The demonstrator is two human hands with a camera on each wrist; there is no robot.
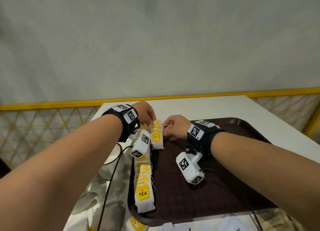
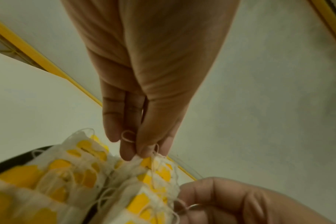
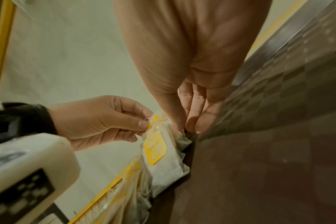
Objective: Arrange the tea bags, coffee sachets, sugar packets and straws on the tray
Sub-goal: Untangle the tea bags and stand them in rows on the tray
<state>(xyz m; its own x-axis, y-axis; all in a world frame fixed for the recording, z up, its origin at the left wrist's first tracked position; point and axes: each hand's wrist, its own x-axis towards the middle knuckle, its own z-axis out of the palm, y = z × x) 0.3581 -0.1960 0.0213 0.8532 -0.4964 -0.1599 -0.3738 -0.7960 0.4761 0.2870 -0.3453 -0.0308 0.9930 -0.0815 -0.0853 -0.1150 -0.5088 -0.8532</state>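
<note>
Your left hand (image 1: 146,112) and right hand (image 1: 174,127) meet at the far left corner of the dark brown tray (image 1: 216,192), on either side of a short stack of tea bags (image 1: 156,137) with yellow tags. Left thumb and fingertips pinch the top edge of the far bag and its string; right fingers are curled in a narrow pinch at the stack's right edge.

Surroundings: a second row of tea bags (image 1: 144,187) runs along the tray's left edge toward you, the nearest tag reading "TEA". One more yellow-tagged bag (image 1: 136,224) lies off the tray, at its near left corner. A white dish (image 1: 113,157) and clear plastic wrapping (image 1: 103,187) sit on the white table (image 1: 181,106) left of the tray. Black cables from the wrist cameras cross the table and the tray's near right corner. The left wrist camera housing (image 1: 140,145) hangs over the row, hiding its far end.

View differences: the left wrist view shows loose string looped round your left fingertips (image 2: 128,151) and many tangled strings among the bags; the head view does not resolve these. The right wrist view shows your right fingertips (image 3: 191,122) pressed down behind the stack against the tray's checkered surface, and your left thumb and forefinger closed on a tag.
</note>
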